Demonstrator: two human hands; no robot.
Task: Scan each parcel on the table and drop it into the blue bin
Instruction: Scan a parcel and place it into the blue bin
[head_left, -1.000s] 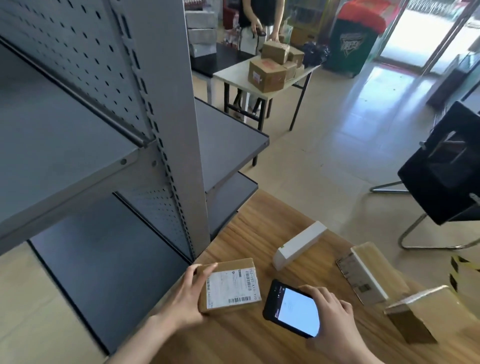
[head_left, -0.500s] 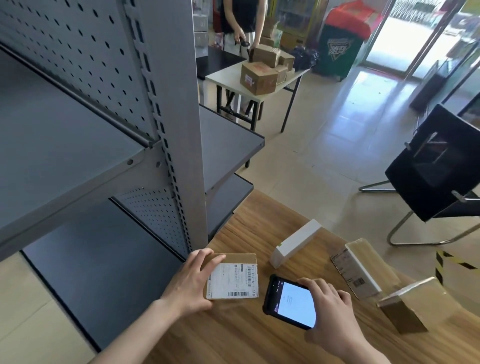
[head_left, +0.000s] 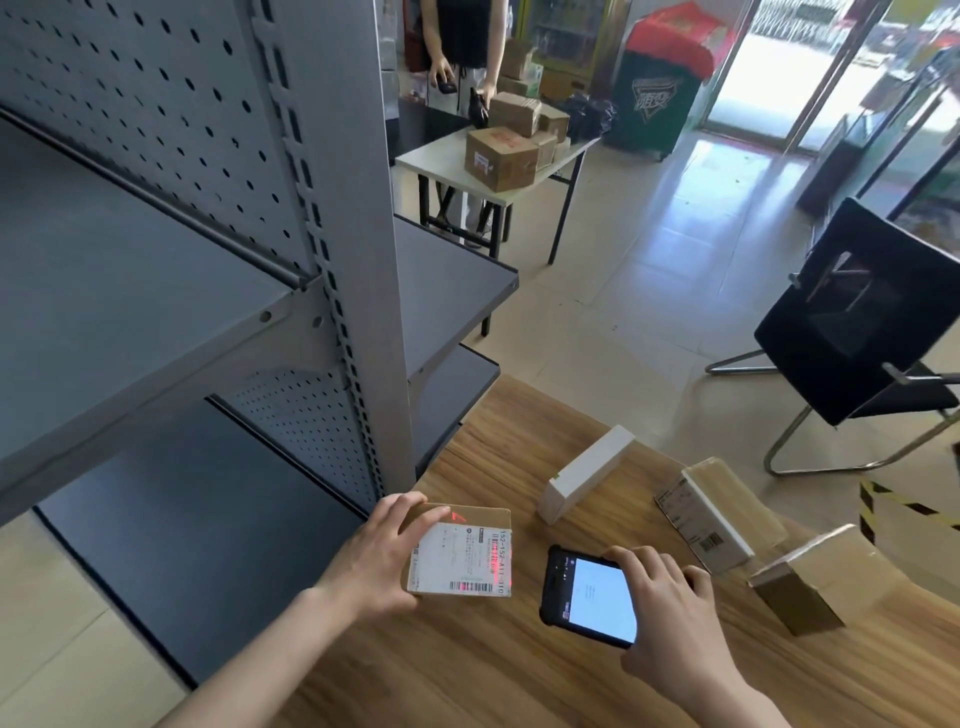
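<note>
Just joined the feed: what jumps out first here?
Red scan light plays on the parcel at the left edge of the table, gripped by the left hand. Beside it the right hand holds the lit scanner. A big grey shelf fills the left of the view.

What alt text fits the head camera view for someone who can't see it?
A person's left hand holds a labelled parcel at a wooden table while the right hand aims a handheld scanner at it, red light falling on the label. A white box and two other parcels lie to the right; grey shelving stands on the left.
</note>
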